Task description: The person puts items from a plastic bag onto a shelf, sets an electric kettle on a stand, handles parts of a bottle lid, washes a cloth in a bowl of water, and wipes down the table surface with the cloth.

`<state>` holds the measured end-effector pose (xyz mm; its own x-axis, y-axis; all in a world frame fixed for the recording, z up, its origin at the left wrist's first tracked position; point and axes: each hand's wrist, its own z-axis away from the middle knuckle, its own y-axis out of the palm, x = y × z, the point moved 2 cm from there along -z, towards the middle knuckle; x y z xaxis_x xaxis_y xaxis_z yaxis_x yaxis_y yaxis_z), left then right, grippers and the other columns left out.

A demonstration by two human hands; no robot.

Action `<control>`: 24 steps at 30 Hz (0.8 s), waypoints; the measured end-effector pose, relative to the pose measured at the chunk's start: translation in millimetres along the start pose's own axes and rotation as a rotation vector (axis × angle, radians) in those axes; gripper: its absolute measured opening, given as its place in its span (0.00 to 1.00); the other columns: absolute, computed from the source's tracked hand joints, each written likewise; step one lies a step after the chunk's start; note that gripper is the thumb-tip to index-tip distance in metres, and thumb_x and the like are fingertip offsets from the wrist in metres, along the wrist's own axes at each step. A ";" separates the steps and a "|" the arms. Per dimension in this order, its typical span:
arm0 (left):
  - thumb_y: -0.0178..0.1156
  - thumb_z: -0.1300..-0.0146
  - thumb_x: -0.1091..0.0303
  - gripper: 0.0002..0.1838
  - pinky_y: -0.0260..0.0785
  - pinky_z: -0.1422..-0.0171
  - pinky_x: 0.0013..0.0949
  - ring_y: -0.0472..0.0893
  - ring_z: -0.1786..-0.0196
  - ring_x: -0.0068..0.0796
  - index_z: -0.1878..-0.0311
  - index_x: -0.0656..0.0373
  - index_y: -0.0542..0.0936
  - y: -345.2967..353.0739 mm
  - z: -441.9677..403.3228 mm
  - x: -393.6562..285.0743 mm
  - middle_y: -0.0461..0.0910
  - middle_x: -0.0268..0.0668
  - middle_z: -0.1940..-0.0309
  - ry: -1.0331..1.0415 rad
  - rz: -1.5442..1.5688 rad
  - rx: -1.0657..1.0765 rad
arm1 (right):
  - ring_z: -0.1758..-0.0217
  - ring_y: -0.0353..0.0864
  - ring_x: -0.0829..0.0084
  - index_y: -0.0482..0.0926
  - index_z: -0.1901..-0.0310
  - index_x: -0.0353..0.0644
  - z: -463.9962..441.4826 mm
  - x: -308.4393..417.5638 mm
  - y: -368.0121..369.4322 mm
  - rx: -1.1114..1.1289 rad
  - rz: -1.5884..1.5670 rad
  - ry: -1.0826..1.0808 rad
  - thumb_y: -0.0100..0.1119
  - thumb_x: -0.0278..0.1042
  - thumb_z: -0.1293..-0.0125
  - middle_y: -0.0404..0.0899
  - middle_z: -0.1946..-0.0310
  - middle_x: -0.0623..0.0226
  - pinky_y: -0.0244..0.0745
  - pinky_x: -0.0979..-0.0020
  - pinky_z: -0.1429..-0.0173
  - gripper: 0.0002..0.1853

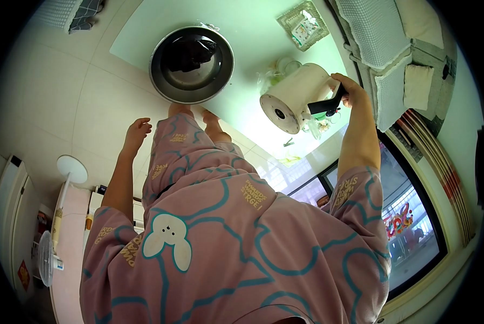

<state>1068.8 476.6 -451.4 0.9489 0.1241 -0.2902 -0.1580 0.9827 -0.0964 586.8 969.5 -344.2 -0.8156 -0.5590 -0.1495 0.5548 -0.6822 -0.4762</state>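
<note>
My right hand [350,90] is closed round the black handle of a white kettle [298,94]. The kettle is tilted on its side over the pale table [247,24], its round base turned towards me; its spout and opening are hidden. My left hand [139,131] hangs beside my leg, fingers loosely bent and slightly apart, holding nothing. In front of my legs a round metal basin [223,81] stands at the table's edge. A black, shiny thing [191,53] lies in it, in what looks like liquid.
A woven tray [287,21] with a packet in it lies at the table's far side. Clear plastic and small items are beside and partly behind the kettle. A sofa [374,32] with cushions is on the right, and a standing fan [45,258] is on the left.
</note>
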 end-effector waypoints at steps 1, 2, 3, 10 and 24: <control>0.52 0.32 0.63 0.22 0.70 0.49 0.31 0.81 0.53 0.26 0.38 0.61 0.75 -0.6 0.0 0.9 0.82 0.38 0.54 -0.002 0.000 -0.001 | 0.93 0.63 0.88 0.78 0.78 0.52 -2.3 1.0 -0.6 -0.003 0.025 0.022 0.70 0.52 0.45 0.78 0.85 0.76 0.50 0.83 0.90 0.16; 0.52 0.32 0.63 0.22 0.70 0.49 0.30 0.81 0.53 0.26 0.38 0.61 0.75 -1.1 0.7 0.4 0.82 0.38 0.54 0.006 0.003 0.001 | 0.93 0.63 0.88 0.78 0.78 0.52 -2.0 1.4 1.2 -0.001 0.027 0.023 0.70 0.52 0.45 0.78 0.85 0.76 0.50 0.83 0.90 0.16; 0.52 0.32 0.63 0.21 0.70 0.49 0.30 0.81 0.53 0.26 0.38 0.61 0.75 -1.3 1.8 -0.4 0.82 0.38 0.54 0.014 0.005 0.003 | 0.93 0.63 0.88 0.78 0.78 0.52 -1.4 1.6 2.1 -0.030 0.030 0.004 0.70 0.52 0.45 0.78 0.85 0.76 0.50 0.83 0.90 0.16; 0.52 0.31 0.63 0.21 0.71 0.49 0.31 0.81 0.53 0.26 0.39 0.61 0.75 -4.1 3.9 2.5 0.82 0.38 0.54 0.003 -0.017 0.001 | 0.93 0.60 0.86 0.78 0.76 0.51 11.1 3.1 5.5 -0.032 0.057 -0.007 0.69 0.52 0.44 0.78 0.84 0.75 0.49 0.82 0.90 0.15; 0.54 0.35 0.65 0.21 0.71 0.53 0.31 0.81 0.57 0.26 0.40 0.61 0.76 -35.8 -27.7 -5.7 0.82 0.37 0.56 0.114 -0.359 0.050 | 0.62 0.85 0.65 0.83 0.58 0.39 103.3 -171.7 117.6 -0.157 0.024 -0.593 0.62 0.69 0.45 0.85 0.68 0.60 0.77 0.64 0.53 0.34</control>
<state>1061.5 436.8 -472.7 0.9044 -0.2429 -0.3509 0.1955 0.9666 -0.1655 809.0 936.5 -285.0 -0.5481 -0.7709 0.3245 0.5038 -0.6140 -0.6077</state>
